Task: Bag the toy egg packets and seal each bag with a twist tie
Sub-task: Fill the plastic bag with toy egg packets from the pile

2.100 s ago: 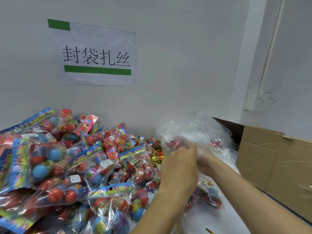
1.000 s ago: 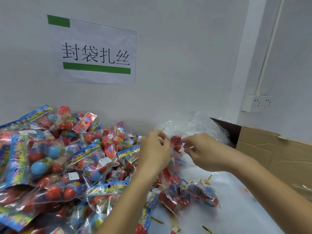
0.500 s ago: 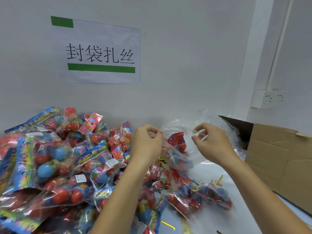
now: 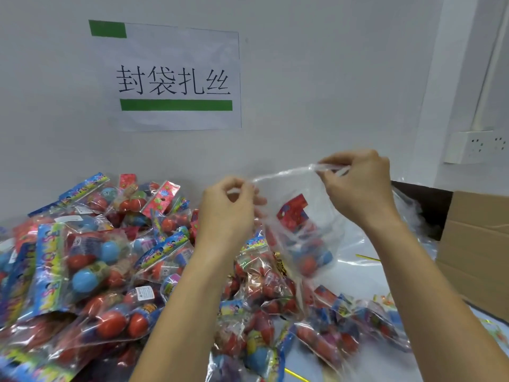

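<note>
Raised higher, both hands, left (image 4: 227,208) and right (image 4: 358,186), pinch the clear bag (image 4: 305,238) mouth apart.

We see a thin, clear plastic bag (image 4: 311,216), glossy and crinkled, above a heap of shiny cellophane packets (image 4: 91,266) of smooth plastic eggs. Beside them stand a matt brown cardboard box (image 4: 479,244) and a matt paper sign (image 4: 176,78).

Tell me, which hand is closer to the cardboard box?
The right hand. It grips the clear bag's top corner, close to the cardboard box on the right. The left hand pinches the bag's other corner, farther away, over the pile of toy egg packets.
</note>
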The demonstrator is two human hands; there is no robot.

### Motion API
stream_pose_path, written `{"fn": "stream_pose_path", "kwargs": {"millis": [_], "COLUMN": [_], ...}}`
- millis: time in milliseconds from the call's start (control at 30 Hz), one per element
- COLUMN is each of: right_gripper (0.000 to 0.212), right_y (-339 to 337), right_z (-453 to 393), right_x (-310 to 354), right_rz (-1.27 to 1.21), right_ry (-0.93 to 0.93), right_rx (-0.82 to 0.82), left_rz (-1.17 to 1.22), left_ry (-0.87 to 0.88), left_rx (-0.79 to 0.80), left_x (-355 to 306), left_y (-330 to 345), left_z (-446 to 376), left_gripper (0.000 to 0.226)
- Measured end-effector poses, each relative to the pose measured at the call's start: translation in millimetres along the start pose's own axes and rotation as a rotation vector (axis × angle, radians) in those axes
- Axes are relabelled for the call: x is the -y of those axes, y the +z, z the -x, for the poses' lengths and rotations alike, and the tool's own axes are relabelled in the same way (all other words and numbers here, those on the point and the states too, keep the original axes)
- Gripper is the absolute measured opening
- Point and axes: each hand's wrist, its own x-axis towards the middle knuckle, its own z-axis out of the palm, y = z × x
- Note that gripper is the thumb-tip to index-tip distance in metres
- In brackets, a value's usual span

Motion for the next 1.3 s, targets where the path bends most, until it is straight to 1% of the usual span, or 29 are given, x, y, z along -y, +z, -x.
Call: {"fn": "stream_pose_path", "kwargs": {"millis": [67,167,267,300,367,400,500,533,600,633,667,700,767,800,833,867,900,933,1033,1067,1100,1133,1233,1300], "right_gripper": [0.008,0.006,0.003,0.004,0.004,0.005,0.001,0.003,0.007,0.006,0.008,0.012,0.017,0.018,0.017,0.015,0.012,0.013,0.022,0.027,0.033,0.041,0.065,0.085], "right_y": [-2,-2,-6,-6,-4,-4,-6,-5,1,5,6,6,2,1,3,6,10,11,2,-1,-5,-9,-26,-39], "right_z": [-1,0,-3,-3,1,1,-5,-5,0,3,4,2,-3,-3,-1,3,7,9,4,2,1,0,-3,-8], "right_x": [6,9,11,11,8,8,7,5,-1,-3,-3,-3,-1,-1,-2,-4,-6,-6,2,5,7,10,10,7], "right_rz": [-0.056,-0.064,-0.173,-0.178,-0.127,-0.119,-0.24,-0.253,-0.208,-0.204,-0.226,-0.278,-0.406,-0.447,-0.459,-0.446,-0.44,-0.462,-0.691,-0.721,-0.674,-0.552,-0.068,0.118], "right_ry": [-0.035,-0.011,0.001,0.004,0.026,0.032,0.011,0.026,0.088,0.115,0.129,0.132,0.113,0.129,0.172,0.222,0.26,0.279,0.262,0.251,0.241,0.232,0.228,0.343], "right_rx": [-0.02,0.039,-0.011,0.007,0.096,0.106,-0.045,-0.054,0.061,0.112,0.11,0.064,-0.049,-0.054,-0.014,0.058,0.125,0.158,0.156,0.181,0.213,0.242,0.305,0.388], "left_rz": [0.048,0.0,-0.036,-0.053,-0.085,-0.087,-0.063,-0.09,-0.161,-0.138,-0.084,-0.043,-0.043,-0.067,-0.087,-0.089,-0.067,-0.029,0.16,0.233,0.3,0.354,0.447,0.468], "left_ry": [0.054,0.079,0.16,0.161,0.133,0.137,0.243,0.24,0.144,0.098,0.084,0.103,0.131,0.104,0.06,0.014,-0.024,-0.048,-0.094,-0.112,-0.126,-0.137,-0.153,-0.159], "left_rx": [-0.035,-0.046,-0.038,-0.021,0.016,0.021,-0.016,-0.016,0.028,0.064,0.09,0.1,0.071,0.045,0.029,0.027,0.034,0.041,0.053,0.046,0.036,0.028,0.018,0.023], "left_x": [-6,-10,-17,-18,-19,-21,-27,-27,-23,-23,-24,-25,-25,-23,-19,-15,-14,-14,-18,-19,-19,-20,-19,-17], "left_y": [0,-2,-5,-5,-3,-3,-6,-7,-4,-3,-2,-2,-4,-4,-3,-2,0,2,5,6,8,10,14,16], "left_z": [1,3,4,5,7,9,10,10,12,14,14,13,10,10,10,10,11,11,10,10,10,10,10,9], "left_gripper": [0.021,0.024,0.028,0.028,0.026,0.025,0.024,0.024,0.024,0.023,0.022,0.022,0.021,0.021,0.02,0.02,0.021,0.021,0.019,0.019,0.018,0.018,0.017,0.016]}}
